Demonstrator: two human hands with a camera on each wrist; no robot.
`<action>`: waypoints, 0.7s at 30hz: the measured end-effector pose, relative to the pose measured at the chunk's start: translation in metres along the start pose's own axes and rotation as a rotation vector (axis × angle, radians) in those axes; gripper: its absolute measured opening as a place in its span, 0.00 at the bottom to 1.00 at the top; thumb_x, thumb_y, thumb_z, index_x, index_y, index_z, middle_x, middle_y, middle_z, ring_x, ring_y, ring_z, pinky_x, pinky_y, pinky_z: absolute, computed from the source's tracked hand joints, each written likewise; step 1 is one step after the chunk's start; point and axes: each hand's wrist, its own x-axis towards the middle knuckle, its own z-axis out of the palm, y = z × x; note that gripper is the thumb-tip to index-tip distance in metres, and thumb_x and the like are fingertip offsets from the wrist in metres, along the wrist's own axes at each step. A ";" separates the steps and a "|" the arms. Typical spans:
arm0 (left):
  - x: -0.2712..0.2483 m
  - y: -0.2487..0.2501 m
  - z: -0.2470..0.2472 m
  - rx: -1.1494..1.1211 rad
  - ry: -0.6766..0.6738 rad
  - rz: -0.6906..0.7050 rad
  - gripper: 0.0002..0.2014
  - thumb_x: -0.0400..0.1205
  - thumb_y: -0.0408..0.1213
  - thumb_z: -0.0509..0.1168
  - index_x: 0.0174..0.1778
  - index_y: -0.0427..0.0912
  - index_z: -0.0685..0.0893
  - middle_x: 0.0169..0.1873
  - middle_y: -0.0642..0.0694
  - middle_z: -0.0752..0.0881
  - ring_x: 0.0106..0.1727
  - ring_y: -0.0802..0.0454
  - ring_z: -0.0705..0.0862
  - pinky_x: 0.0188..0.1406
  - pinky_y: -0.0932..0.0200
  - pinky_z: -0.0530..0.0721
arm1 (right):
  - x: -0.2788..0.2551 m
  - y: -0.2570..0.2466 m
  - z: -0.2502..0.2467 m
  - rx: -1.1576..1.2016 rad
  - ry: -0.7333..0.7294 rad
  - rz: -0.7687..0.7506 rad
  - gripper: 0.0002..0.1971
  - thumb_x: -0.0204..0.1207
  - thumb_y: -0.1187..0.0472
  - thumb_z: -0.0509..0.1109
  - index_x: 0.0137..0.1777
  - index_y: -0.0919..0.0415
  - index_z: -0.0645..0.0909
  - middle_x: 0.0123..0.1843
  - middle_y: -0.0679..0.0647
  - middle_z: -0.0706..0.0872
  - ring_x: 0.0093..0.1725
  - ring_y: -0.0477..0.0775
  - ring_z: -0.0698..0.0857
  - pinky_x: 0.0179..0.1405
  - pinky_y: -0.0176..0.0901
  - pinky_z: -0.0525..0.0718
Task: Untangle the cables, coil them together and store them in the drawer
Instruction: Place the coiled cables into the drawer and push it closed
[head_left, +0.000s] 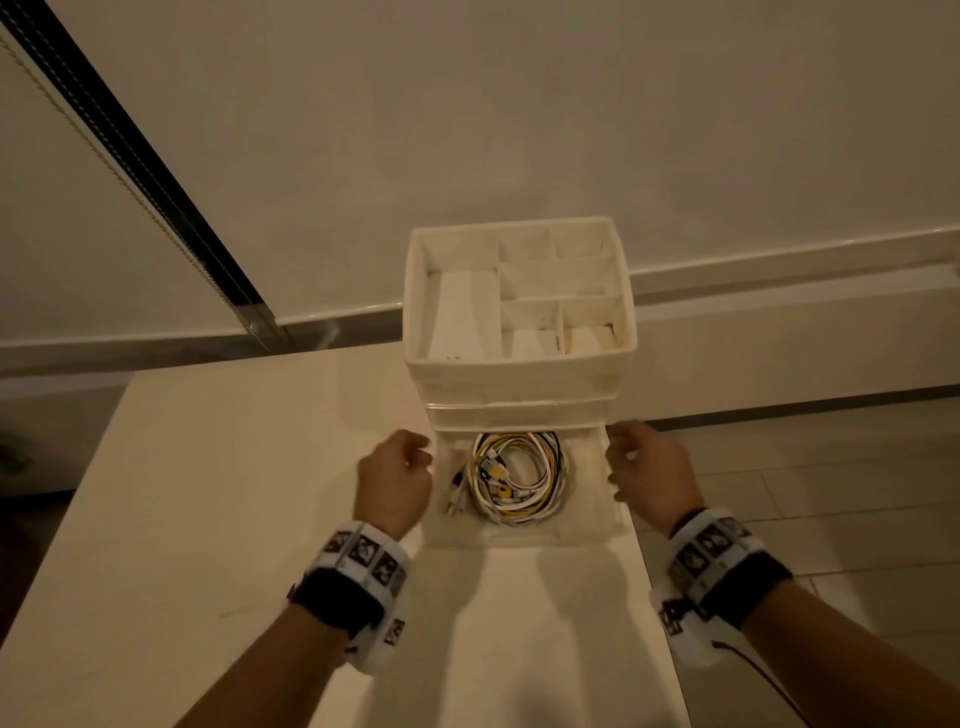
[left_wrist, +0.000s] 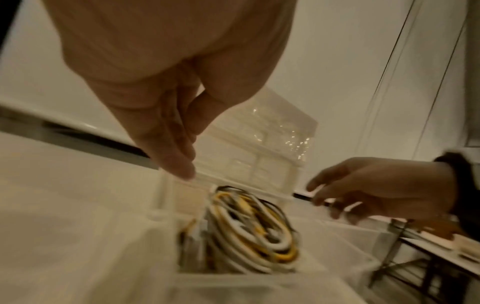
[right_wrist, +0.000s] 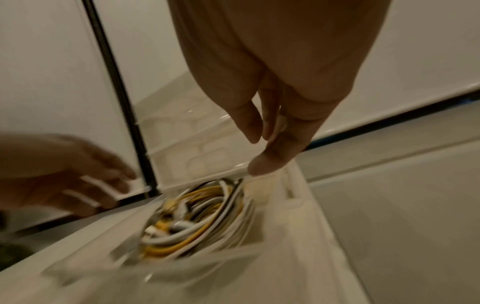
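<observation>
Partly hidden, the back of the cable coil (head_left: 517, 475) runs under the closed drawers above it, and both wrist views are smeared with blur, so single plugs and cable ends are hard to tell apart there. White, yellow and black cables lie wound together in one loop inside the open bottom drawer (head_left: 519, 535) of a small white organizer (head_left: 519, 374), whose top tray of compartments faces up. It stands at the right side of a white table (head_left: 208, 493), with the table's right edge just beside the drawer and tiled floor (head_left: 831, 493) beyond it; bare tabletop stretches away to the left and toward the person. Flanking the drawer, the left hand (head_left: 396, 483) hangs at its left wall and the right hand (head_left: 649, 475) at its right wall. Both have loosely curled, relaxed fingers and grip nothing. Whether the fingertips touch the drawer rim cannot be told through the blur. The coil lies between the two hands, lower than both, and neither touches it.
</observation>
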 end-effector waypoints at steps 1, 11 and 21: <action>0.008 -0.002 -0.008 0.037 0.028 -0.015 0.15 0.78 0.33 0.66 0.62 0.45 0.82 0.52 0.45 0.88 0.51 0.43 0.86 0.53 0.53 0.83 | 0.008 0.003 -0.010 -0.009 0.029 0.026 0.16 0.78 0.66 0.66 0.66 0.61 0.77 0.53 0.57 0.87 0.45 0.61 0.88 0.46 0.59 0.89; 0.023 -0.013 0.028 0.087 -0.170 -0.036 0.27 0.71 0.39 0.63 0.68 0.57 0.78 0.65 0.51 0.85 0.51 0.39 0.88 0.44 0.39 0.90 | 0.039 -0.002 0.003 -0.089 -0.116 0.006 0.28 0.72 0.70 0.72 0.74 0.60 0.75 0.64 0.57 0.87 0.63 0.60 0.85 0.63 0.48 0.81; 0.030 -0.009 0.027 0.194 -0.165 0.002 0.35 0.74 0.36 0.61 0.77 0.65 0.67 0.59 0.41 0.87 0.48 0.37 0.88 0.51 0.49 0.88 | 0.037 0.008 0.007 -0.007 -0.085 -0.006 0.29 0.69 0.72 0.72 0.71 0.61 0.72 0.67 0.59 0.82 0.65 0.61 0.81 0.57 0.42 0.76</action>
